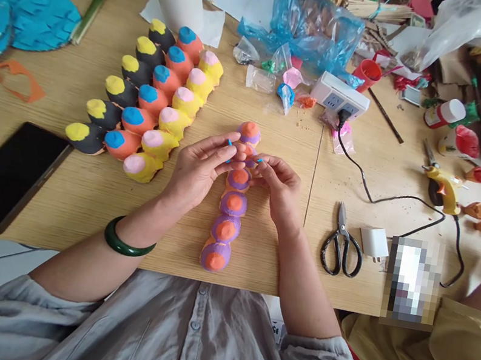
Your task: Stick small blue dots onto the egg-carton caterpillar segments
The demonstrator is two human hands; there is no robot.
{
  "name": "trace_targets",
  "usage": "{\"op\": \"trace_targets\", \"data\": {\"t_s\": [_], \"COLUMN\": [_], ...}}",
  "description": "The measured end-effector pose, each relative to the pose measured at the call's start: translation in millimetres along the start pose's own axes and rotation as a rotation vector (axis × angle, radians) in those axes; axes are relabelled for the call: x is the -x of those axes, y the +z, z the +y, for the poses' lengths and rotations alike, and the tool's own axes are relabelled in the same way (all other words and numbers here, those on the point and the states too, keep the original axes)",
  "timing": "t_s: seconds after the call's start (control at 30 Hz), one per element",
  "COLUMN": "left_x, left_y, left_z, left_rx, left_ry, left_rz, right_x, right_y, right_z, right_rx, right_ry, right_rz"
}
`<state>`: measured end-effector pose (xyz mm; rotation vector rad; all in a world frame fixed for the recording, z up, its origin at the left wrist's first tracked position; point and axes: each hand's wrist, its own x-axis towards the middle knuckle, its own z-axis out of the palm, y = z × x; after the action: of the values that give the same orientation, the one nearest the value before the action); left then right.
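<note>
Both hands are raised over the far half of a strip of purple egg-carton cups point(233, 203) with orange tops. My left hand point(201, 164) is closed, with small bits of blue clay point(229, 142) at its thumb and fingertips. My right hand point(279, 186) pinches another tiny blue clay bit point(260, 160) between thumb and forefinger. The hands partly cover the strip's second and third cups. Left of them lie three similar strips: black cups with yellow tops point(117, 89), orange cups with blue tops point(151, 94) and yellow cups with pink tops point(171, 125).
Black-handled scissors point(338, 245), a white plug adapter point(374, 243) and a yellow glue gun point(445, 186) lie to the right. A power strip point(341, 95) and blue plastic bag point(307, 25) are behind. A dark phone point(6, 174) lies left. Another person's sleeve point(464, 359) is at right.
</note>
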<state>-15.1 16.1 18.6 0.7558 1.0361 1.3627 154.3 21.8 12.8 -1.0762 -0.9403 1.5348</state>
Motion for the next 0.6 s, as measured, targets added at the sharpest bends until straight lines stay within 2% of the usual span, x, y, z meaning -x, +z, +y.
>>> {"op": "trace_targets", "data": {"t_s": [0.17, 0.37, 0.47, 0.6], "left_x": [-0.8, 2.8, 5.7, 10.7], "left_y": [-0.7, 7.7, 7.9, 4.4], "left_z": [-0.3, 12.7, 12.8, 7.4], "left_rx": [0.018, 0.124, 0.020, -0.247], "left_ry": [-0.037, -0.081, -0.053, 0.129], "left_rz": [-0.024, -0.038, -0.065, -0.127], "right_x": [-0.4, 1.4, 2.6, 3.6], "right_y": [0.2, 2.6, 3.1, 2.2], "right_z": [1.1, -1.2, -2.7, -3.9], "right_rx": [-0.019, -0.016, -0.005, 0.044], "right_ry": [-0.016, -0.033, -0.050, -0.055], "right_rz": [-0.016, -0.005, -0.013, -0.028]}}
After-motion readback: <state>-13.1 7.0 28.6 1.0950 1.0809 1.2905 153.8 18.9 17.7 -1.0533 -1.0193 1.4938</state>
